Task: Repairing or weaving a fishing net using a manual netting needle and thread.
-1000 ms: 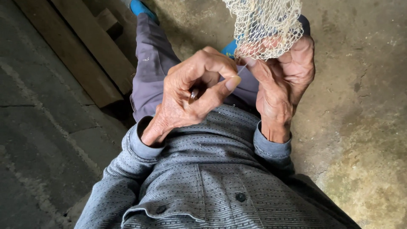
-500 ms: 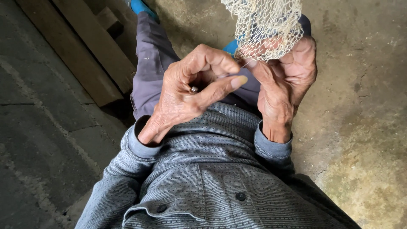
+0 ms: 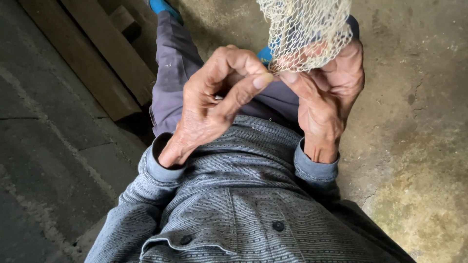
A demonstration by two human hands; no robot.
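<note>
A pale cream fishing net point(image 3: 304, 31) hangs from the top of the view, bunched at its lower edge. My right hand point(image 3: 324, 95) grips that lower edge, thumb and fingers closed on the mesh. My left hand point(image 3: 214, 104) is curled beside it, its thumb tip touching the net's edge where the two hands meet. A small dark object sits inside the curled left fingers, mostly hidden. Both hands hover over my lap, above a grey patterned shirt and purple trousers point(image 3: 178, 73).
Wooden planks point(image 3: 97, 63) lie on the concrete floor at upper left. Blue footwear point(image 3: 163, 6) shows at the top past my knee. Stained concrete floor point(image 3: 419, 160) spreads to the right.
My left thumb has stretched right to meet the net's edge at the right hand. The left fingers have curled tighter. The right hand has held its grip.
</note>
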